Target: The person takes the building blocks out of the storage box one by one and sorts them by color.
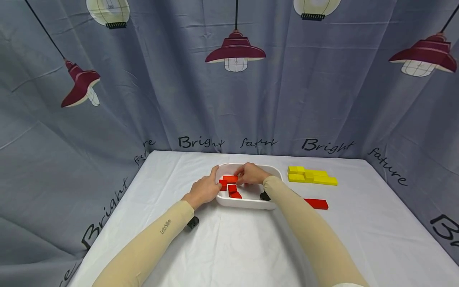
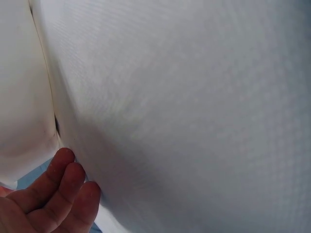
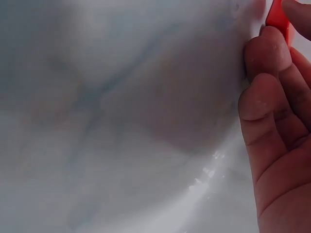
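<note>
A white tray (image 1: 247,205) with rounded corners holds several red blocks on its left side. My left hand (image 1: 203,190) grips the tray's left wall, thumb over the rim close to a red block (image 1: 223,185); its other fingers show outside the wall in the left wrist view. Inside the tray, my right hand (image 1: 252,174) pinches a long red block (image 1: 230,179) by its right end. That block's red edge also appears by the fingertips (image 3: 267,53) in the right wrist view. Two more red blocks, one upright-looking piece (image 1: 232,189) and one slanted piece (image 1: 235,195), lie nearer the front wall.
Yellow blocks (image 1: 310,175) sit grouped on the white table (image 1: 229,247) to the right of the tray. A red block (image 1: 317,204) lies partly behind my right sleeve. Black wrist devices (image 1: 193,222) show under both wrists. A grey printed curtain (image 1: 172,87) hangs behind the table.
</note>
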`<state>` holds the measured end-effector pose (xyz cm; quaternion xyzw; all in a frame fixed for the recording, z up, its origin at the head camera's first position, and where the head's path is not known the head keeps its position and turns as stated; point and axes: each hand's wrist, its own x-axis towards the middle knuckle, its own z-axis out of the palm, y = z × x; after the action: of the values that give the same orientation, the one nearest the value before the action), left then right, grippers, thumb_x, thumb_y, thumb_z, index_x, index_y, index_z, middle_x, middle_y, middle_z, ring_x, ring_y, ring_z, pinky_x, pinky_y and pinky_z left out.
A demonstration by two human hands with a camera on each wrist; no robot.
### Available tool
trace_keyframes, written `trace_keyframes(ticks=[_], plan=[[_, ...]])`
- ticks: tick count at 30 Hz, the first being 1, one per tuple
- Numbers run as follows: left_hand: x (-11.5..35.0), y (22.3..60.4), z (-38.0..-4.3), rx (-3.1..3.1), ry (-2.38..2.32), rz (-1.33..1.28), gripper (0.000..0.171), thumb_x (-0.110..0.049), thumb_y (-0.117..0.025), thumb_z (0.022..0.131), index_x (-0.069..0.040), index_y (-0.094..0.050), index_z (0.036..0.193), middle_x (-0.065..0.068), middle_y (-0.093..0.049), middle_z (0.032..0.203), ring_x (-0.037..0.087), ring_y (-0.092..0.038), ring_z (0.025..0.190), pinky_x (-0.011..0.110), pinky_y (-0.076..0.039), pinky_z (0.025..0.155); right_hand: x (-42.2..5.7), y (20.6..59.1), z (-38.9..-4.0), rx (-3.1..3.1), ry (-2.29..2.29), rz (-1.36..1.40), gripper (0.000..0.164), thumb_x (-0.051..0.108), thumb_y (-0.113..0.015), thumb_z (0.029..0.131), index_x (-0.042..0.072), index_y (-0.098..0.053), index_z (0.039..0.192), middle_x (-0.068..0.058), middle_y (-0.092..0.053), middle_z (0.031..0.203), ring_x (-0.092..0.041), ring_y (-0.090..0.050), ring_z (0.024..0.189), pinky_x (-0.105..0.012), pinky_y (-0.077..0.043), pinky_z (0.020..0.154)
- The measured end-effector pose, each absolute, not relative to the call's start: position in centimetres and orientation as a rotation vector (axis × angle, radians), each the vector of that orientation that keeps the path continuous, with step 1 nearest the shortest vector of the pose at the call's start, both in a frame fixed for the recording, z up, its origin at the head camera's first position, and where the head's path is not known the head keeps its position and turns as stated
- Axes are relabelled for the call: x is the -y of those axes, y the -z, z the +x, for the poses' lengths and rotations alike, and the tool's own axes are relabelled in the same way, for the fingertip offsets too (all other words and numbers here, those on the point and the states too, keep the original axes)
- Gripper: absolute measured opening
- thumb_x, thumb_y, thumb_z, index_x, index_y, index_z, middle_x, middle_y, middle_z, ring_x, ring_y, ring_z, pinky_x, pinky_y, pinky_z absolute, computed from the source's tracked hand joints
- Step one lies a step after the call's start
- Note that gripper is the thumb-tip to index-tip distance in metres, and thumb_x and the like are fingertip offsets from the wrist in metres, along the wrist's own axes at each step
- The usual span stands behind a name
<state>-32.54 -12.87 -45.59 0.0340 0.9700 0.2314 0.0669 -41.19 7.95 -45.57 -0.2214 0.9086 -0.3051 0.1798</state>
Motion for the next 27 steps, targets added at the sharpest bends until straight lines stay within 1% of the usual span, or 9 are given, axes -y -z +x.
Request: trace_keyframes(ticks=[4,8,13,15,23,27], plan=[[12.8,45.6,-32.6,-2.922,-0.7,0.106,0.073,-0.031,-0.049,0.098,-0.024,-0.015,0.161,0.007,-0.067,0.098,0.022,-0.06,0.075,0.036,-0.045,0.067,-7.9,45.5,-41.2,-2.57,0.872,-0.611,0.032,0.011,-0.078,0.081,0.006,-0.074,0.112,-0.003,-0.067,0.079,-0.015,-0.059,0.061,-0.024,-0.047,0.058],[12.7,45.5,-32.6,-2.915,-0.704,0.105,0.073,-0.031,-0.05,0.098,-0.024,-0.014,0.161,0.008,-0.067,0.098,0.022,-0.06,0.075,0.036,-0.045,0.067,-7.7,45.5,-41.2,-2.597,0.824,-0.626,0.029,0.011,-0.079,0.082,0.004,-0.074,0.11,-0.003,-0.068,0.078,-0.014,-0.06,0.061,-0.024,-0.049,0.059],[12.6,45.6,-32.5,-2.92,-0.706,0.089,0.073,-0.031,-0.049,0.097,-0.024,-0.015,0.161,0.009,-0.068,0.109,0.022,-0.059,0.079,0.037,-0.046,0.072,-7.5,45.6,-41.3,-2.61,0.804,-0.632,0.024,0.008,-0.077,0.084,0.003,-0.073,0.107,-0.004,-0.068,0.078,-0.013,-0.061,0.061,-0.024,-0.051,0.06],[12.7,45.6,-32.5,-2.919,-0.708,0.081,0.073,-0.031,-0.049,0.097,-0.025,-0.015,0.161,0.01,-0.068,0.11,0.023,-0.059,0.079,0.037,-0.046,0.072,-7.5,45.6,-41.2,-2.605,0.81,-0.626,0.022,0.007,-0.076,0.084,0.003,-0.073,0.106,-0.004,-0.068,0.078,-0.013,-0.061,0.061,-0.023,-0.052,0.061],[12.9,45.5,-32.5,-2.909,-0.719,0.078,0.073,-0.032,-0.049,0.098,-0.024,-0.015,0.161,0.007,-0.066,0.102,0.023,-0.059,0.077,0.037,-0.045,0.07,-7.7,44.7,-40.8,-2.579,0.831,-0.633,0.023,0.007,-0.076,0.085,0.003,-0.073,0.107,-0.005,-0.068,0.078,-0.015,-0.064,0.063,-0.025,-0.052,0.061],[13.0,45.7,-32.4,-2.903,-0.738,0.076,0.074,-0.031,-0.051,0.097,-0.024,-0.015,0.161,0.008,-0.066,0.105,0.023,-0.059,0.079,0.038,-0.046,0.073,-8.0,44.1,-40.4,-2.582,0.826,-0.648,0.023,0.008,-0.075,0.085,0.003,-0.073,0.108,-0.004,-0.068,0.077,-0.015,-0.062,0.062,-0.025,-0.051,0.058]])
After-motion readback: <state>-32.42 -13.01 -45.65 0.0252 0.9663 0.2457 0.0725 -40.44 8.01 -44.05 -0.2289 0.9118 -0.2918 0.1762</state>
